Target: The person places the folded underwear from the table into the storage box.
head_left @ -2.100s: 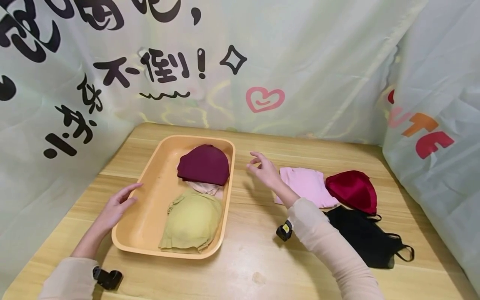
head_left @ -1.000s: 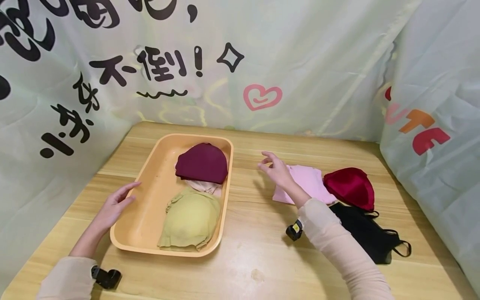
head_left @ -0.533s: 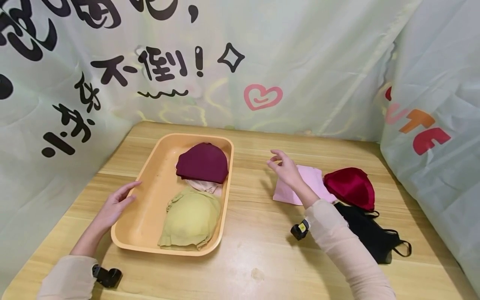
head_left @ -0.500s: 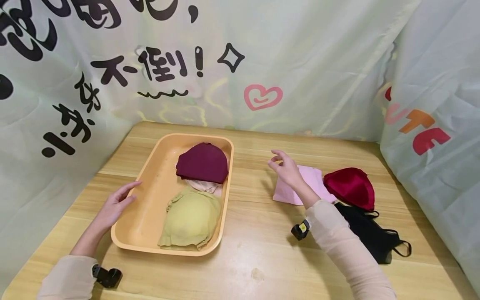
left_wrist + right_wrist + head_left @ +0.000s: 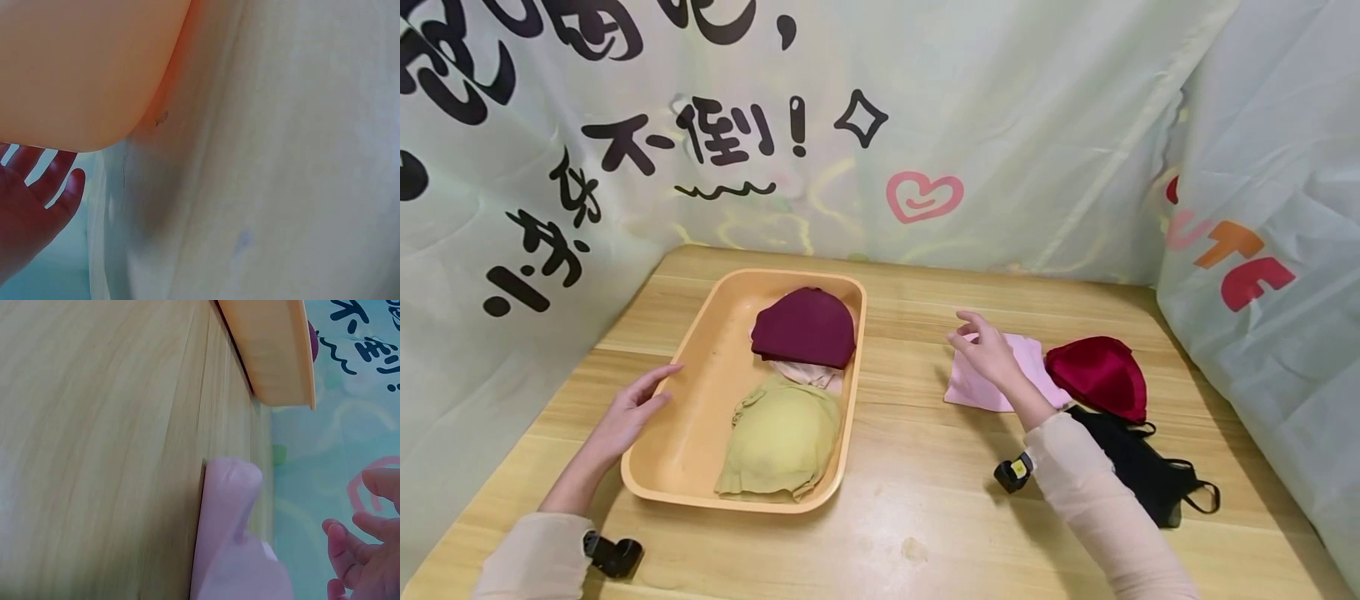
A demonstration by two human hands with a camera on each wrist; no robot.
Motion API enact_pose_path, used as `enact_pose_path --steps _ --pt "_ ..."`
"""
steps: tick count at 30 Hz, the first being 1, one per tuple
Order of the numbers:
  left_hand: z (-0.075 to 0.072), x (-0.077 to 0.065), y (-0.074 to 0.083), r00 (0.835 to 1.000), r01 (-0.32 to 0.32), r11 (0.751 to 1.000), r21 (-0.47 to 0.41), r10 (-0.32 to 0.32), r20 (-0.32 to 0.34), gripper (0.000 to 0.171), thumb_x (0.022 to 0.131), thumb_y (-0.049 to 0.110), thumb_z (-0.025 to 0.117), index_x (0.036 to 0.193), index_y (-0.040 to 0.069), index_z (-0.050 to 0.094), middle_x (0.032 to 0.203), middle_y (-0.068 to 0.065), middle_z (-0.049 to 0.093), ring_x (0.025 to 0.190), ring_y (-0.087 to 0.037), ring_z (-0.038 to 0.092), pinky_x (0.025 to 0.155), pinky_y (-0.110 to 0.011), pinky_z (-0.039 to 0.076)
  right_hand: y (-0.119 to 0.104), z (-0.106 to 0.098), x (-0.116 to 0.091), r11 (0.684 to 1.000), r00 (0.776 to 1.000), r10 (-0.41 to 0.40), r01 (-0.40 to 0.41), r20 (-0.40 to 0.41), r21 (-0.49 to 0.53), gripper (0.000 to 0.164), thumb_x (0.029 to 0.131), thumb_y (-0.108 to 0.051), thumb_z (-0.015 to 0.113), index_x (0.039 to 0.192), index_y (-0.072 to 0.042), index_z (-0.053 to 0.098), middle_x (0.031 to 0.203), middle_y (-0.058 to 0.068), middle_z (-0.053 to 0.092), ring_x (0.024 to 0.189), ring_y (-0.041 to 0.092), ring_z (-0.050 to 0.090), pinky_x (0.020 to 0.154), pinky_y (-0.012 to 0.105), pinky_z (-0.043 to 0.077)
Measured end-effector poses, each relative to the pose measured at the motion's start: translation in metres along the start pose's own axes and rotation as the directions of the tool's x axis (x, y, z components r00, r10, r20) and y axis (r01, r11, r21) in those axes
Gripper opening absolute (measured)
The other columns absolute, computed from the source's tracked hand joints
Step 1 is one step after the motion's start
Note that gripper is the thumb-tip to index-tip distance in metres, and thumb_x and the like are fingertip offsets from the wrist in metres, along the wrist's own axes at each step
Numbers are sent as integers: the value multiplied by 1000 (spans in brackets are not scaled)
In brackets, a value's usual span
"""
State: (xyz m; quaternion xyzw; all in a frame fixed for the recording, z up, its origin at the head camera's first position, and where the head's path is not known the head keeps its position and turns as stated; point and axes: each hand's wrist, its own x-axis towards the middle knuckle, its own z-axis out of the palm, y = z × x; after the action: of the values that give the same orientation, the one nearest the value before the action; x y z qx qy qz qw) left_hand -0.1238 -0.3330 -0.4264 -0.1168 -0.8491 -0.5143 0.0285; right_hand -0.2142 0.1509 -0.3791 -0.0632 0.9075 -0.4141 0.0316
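The left hand (image 5: pixel 628 410) lies at the left rim of the peach tray (image 5: pixel 692 433), its fingers extended rather than wrapped round the edge; it seems placed to steady the tray, though how firmly it presses, I cannot tell. The right hand (image 5: pixel 988 354) grips nothing: its fingers are loosely bent, with gaps between them, above the folded pink cloth (image 5: pixel 973 387) on the table to the right of the tray.

Just right of that cloth lies a shiny dark red garment (image 5: pixel 1101 375), and nearer, partly behind the right forearm, a black strapped garment (image 5: pixel 1150 467). Inside the tray, a maroon garment (image 5: pixel 805 329) sits at the far right and a yellow-green garment (image 5: pixel 782 437) at the near right, with pale fabric (image 5: pixel 808 375) showing between; their rounded shapes suggest padding, probably why they are laid flat, cups up.

Under everything is a light wood-grain table (image 5: pixel 910 492). Pale hanging sheets (image 5: pixel 1037 125) enclose its far, left and right sides, printed with black characters and a pink heart (image 5: pixel 925 197).
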Motion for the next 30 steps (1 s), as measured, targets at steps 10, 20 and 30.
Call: enact_pose_path --steps 10,20,30 --pt "0 0 1 1000 -6 1000 -3 6 -1 39 96 11 43 132 -5 38 138 -38 20 116 16 23 85 -1 28 15 -10 -5 999 999 44 -44 12 24 51 93 -17 50 137 3 33 118 28 50 109 41 49 87 46 43" --pt "0 0 0 1000 -11 1000 -6 11 3 41 96 11 44 133 -5 38 138 -37 21 117 15 22 86 -1 28 27 -17 -12 996 997 80 -79 -9 37 52 94 -22 49 138 2 33 121 28 49 114 42 46 91 47 41" --pt "0 -1 0 1000 -5 1000 8 5 2 41 97 11 43 134 -5 37 138 -36 23 117 15 22 85 -1 28 33 -26 -17 992 991 124 -123 -45 9 50 94 -20 47 136 4 34 122 29 47 116 40 43 91 48 40"
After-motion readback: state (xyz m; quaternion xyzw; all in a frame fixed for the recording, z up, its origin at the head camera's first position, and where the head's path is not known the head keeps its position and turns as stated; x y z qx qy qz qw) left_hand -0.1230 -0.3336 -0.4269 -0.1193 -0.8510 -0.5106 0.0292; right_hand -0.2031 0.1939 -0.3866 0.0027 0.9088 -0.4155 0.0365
